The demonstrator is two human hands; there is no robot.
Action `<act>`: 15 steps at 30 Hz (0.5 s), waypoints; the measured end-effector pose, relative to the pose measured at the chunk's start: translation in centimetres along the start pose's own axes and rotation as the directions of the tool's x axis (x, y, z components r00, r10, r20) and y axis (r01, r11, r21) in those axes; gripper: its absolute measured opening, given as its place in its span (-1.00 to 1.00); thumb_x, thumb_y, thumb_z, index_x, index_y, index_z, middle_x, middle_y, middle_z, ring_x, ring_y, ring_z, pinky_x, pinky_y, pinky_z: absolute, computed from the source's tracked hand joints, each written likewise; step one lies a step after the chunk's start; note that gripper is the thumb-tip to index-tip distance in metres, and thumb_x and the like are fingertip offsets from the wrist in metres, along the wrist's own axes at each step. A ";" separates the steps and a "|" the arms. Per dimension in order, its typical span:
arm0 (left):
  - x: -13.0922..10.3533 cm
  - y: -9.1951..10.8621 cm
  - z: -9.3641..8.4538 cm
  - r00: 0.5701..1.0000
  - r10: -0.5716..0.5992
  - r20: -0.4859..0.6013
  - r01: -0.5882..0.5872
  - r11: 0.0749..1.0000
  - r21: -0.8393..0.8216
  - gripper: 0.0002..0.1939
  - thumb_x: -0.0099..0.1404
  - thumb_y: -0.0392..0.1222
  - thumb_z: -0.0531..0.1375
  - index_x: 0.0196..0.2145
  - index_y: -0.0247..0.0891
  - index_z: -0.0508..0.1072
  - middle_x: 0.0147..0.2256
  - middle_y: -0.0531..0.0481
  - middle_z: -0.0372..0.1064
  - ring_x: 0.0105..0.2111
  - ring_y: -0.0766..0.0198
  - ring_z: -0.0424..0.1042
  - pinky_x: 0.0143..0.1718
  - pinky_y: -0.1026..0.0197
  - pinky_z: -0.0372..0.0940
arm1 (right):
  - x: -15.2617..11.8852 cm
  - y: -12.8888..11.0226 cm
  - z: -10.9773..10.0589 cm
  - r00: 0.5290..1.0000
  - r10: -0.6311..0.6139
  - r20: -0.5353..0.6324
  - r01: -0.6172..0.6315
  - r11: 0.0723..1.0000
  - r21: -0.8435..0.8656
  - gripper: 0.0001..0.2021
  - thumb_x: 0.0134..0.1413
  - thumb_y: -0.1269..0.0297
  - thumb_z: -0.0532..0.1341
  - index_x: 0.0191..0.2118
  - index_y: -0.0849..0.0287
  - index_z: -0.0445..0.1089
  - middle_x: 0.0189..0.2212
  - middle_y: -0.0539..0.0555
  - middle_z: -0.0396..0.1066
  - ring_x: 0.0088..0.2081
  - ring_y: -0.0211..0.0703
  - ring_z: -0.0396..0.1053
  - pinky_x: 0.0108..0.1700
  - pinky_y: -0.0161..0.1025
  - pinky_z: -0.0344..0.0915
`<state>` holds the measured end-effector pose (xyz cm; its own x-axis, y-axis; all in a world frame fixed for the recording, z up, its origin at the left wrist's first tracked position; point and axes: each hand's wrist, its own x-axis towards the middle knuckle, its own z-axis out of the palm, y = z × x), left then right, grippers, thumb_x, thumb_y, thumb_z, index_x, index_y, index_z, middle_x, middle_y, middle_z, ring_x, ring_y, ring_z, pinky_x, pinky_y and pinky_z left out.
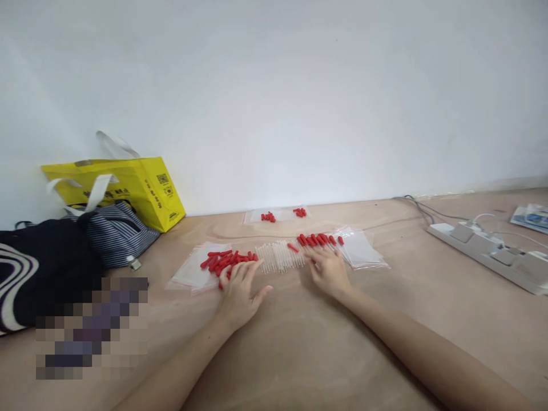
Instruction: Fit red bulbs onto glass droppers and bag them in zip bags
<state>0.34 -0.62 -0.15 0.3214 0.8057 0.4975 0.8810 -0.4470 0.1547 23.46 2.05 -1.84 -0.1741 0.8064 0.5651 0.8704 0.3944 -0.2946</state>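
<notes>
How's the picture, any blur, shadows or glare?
Head view: soft light on the wall; faint shadow beside the right forearm; slight shine on clear bags near the right hand; small print on the yellow bag too soft to read; pixelated block at lower left.

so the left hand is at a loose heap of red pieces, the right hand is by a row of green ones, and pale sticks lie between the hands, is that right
Not quite: the row by the right hand is red, not green, as the head view shows. The rest stands.
</notes>
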 end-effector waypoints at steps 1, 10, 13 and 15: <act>0.1 -0.4 -0.2 0.999 -0.043 -0.017 0.044 0.998 0.045 -0.59 0.13 -0.04 0.09 -0.05 -0.15 0.23 -0.08 -0.09 0.29 -0.06 0.07 0.18 -0.03 -0.07 -0.14 | 0.5 0.6 0.2 0.991 0.129 -0.038 -0.131 0.991 -0.027 -0.76 0.02 0.39 0.00 -0.24 0.13 0.38 -0.32 0.07 0.41 -0.24 -0.15 0.22 -0.22 -0.20 -0.10; 0.5 -3.2 -0.9 0.954 -0.299 0.012 0.288 0.928 0.236 -0.57 0.03 -0.05 0.15 -0.12 -0.20 0.29 -0.08 -0.16 0.27 -0.04 -0.01 0.14 -0.05 -0.12 -0.13 | 3.0 2.3 1.5 0.870 0.492 -0.004 -0.484 0.854 -0.192 -0.79 0.00 0.28 0.03 -0.30 0.16 0.36 -0.38 0.09 0.43 -0.20 -0.06 0.26 -0.17 -0.14 -0.11; 0.3 -3.5 -0.7 0.966 -0.258 0.006 0.251 0.943 0.218 -0.64 0.03 -0.05 0.16 -0.20 -0.17 0.32 -0.11 -0.14 0.28 -0.05 -0.02 0.14 -0.07 -0.14 -0.12 | 3.1 2.0 1.7 0.863 0.505 0.025 -0.490 0.848 -0.202 -0.78 0.02 0.24 0.01 -0.31 0.17 0.36 -0.42 0.10 0.43 -0.28 -0.08 0.30 -0.15 -0.10 -0.11; 0.2 -3.7 -0.5 0.976 -0.218 -0.011 0.216 0.955 0.204 -0.69 0.03 -0.05 0.16 -0.24 -0.16 0.34 -0.12 -0.13 0.29 -0.06 -0.04 0.15 -0.08 -0.16 -0.12 | 3.1 1.9 1.7 0.861 0.506 0.046 -0.487 0.848 -0.210 -0.77 0.02 0.21 0.02 -0.32 0.18 0.36 -0.44 0.10 0.42 -0.32 -0.08 0.31 -0.14 -0.08 -0.11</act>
<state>-3.00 1.02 -0.20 0.1177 0.8794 0.4612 0.9815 -0.1737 0.0806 23.78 6.07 -1.92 0.2695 0.9144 0.3020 0.9193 -0.1509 -0.3635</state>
